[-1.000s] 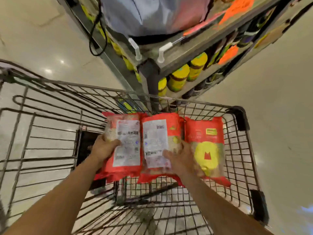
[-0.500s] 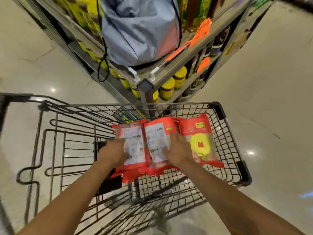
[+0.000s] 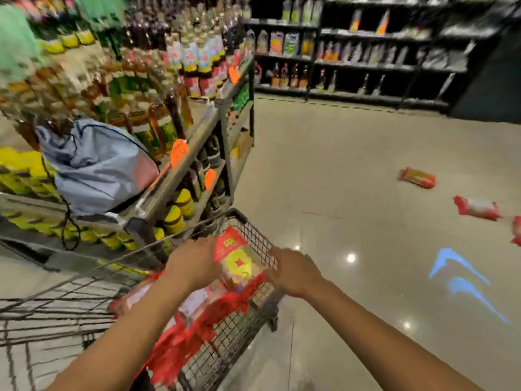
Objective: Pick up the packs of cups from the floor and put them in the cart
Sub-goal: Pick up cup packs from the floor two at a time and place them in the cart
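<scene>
Several packs (image 3: 197,320) lie in the cart (image 3: 255,235), three floor packs (image 3: 417,178) wait at far right, and blur hides whether left hand (image 3: 194,263) or right hand (image 3: 296,275) fingers grip anything.

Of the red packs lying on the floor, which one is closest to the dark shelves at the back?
The leftmost pack; the middle pack and the pack cut by the right edge lie nearer the camera.
</scene>
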Demonstrator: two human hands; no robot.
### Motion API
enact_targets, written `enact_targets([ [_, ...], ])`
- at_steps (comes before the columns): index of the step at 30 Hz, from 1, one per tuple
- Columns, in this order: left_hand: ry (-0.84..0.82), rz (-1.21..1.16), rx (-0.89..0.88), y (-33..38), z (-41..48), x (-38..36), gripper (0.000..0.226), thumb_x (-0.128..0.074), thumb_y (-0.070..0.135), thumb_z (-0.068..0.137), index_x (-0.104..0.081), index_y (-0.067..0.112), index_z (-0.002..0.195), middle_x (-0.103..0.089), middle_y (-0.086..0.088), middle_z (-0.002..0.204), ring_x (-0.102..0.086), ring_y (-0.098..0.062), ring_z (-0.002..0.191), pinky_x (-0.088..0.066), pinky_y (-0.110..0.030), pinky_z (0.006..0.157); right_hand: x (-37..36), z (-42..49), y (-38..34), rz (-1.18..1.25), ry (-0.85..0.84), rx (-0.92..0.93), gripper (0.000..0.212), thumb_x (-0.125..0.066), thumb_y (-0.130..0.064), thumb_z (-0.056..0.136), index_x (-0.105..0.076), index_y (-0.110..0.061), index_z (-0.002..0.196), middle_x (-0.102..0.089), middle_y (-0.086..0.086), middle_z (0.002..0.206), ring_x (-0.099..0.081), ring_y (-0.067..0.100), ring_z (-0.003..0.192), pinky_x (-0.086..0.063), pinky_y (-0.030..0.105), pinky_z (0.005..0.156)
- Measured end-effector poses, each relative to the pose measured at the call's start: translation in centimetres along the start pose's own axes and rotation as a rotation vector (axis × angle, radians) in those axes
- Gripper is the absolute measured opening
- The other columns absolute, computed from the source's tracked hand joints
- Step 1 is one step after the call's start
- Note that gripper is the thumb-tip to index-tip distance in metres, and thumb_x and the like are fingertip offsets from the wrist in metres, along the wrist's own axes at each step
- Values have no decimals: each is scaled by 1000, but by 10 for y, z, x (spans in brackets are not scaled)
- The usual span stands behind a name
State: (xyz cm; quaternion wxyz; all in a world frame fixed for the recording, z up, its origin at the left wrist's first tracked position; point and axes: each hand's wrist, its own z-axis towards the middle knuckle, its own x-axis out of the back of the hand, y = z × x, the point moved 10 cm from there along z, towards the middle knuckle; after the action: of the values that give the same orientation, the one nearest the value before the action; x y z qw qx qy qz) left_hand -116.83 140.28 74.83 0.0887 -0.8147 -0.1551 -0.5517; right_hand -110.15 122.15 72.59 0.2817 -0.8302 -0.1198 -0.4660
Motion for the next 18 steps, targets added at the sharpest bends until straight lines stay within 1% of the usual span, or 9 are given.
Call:
enact_targets([
  [1, 22, 10, -45, 25, 8, 10, 56, -55, 49, 93, -48, 19, 139, -58, -6, 140, -56, -31, 126, -53, -45, 97, 15, -9, 24, 13, 30, -43, 55, -56, -51, 95, -54, -22, 142, -65, 9, 136, -61, 34, 126, -49, 44, 103],
  [4, 46, 73, -173, 108, 35, 33, 60, -54, 49, 94, -44, 19, 145, -56, -6, 144, -53, -31, 131, -51, -45, 100, 57, -37, 104, 45, 108, -190, 63, -54, -50, 97, -44, -22, 153, -57, 8, 148, -54, 31, 134, -43, 43, 110],
  [7, 9, 138, -334, 210, 66, 42, 65, -55, 50, 95, -39, 21, 150, -51, -4, 150, -50, -28, 136, -48, -45, 106, 90, -69, 197, 134, 185, -325, 64, -54, -47, 99, -40, -23, 156, -54, 7, 152, -51, 29, 138, -40, 40, 112],
  [9, -30, 178, -435, 283, 86, 43, 69, -55, 51, 95, -35, 22, 154, -47, -3, 155, -48, -27, 139, -45, -44, 110, 105, -90, 258, 187, 194, -409, 63, -54, -45, 99, -39, -22, 157, -54, 6, 152, -50, 28, 139, -39, 38, 111],
  [11, -46, 220, -524, 360, 103, 48, 69, -54, 51, 96, -33, 23, 156, -46, -3, 156, -48, -27, 139, -45, -43, 110, 117, -108, 322, 214, 192, -478, 64, -55, -45, 100, -38, -22, 158, -51, 4, 155, -48, 27, 142, -37, 38, 112],
  [13, -48, 235, -595, 436, 118, 54, 70, -54, 51, 97, -31, 24, 157, -45, -2, 157, -48, -27, 139, -45, -42, 110, 135, -121, 389, 247, 213, -546, 66, -54, -47, 100, -37, -23, 158, -48, 4, 158, -46, 27, 144, -38, 39, 114],
  [18, -44, 269, -712, 603, 153, 73, 68, -56, 49, 97, -33, 25, 156, -47, -2, 156, -49, -27, 139, -45, -42, 109, 194, -140, 531, 336, 289, -651, 64, -53, -47, 101, -37, -20, 157, -52, 7, 154, -50, 29, 140, -41, 40, 110],
])
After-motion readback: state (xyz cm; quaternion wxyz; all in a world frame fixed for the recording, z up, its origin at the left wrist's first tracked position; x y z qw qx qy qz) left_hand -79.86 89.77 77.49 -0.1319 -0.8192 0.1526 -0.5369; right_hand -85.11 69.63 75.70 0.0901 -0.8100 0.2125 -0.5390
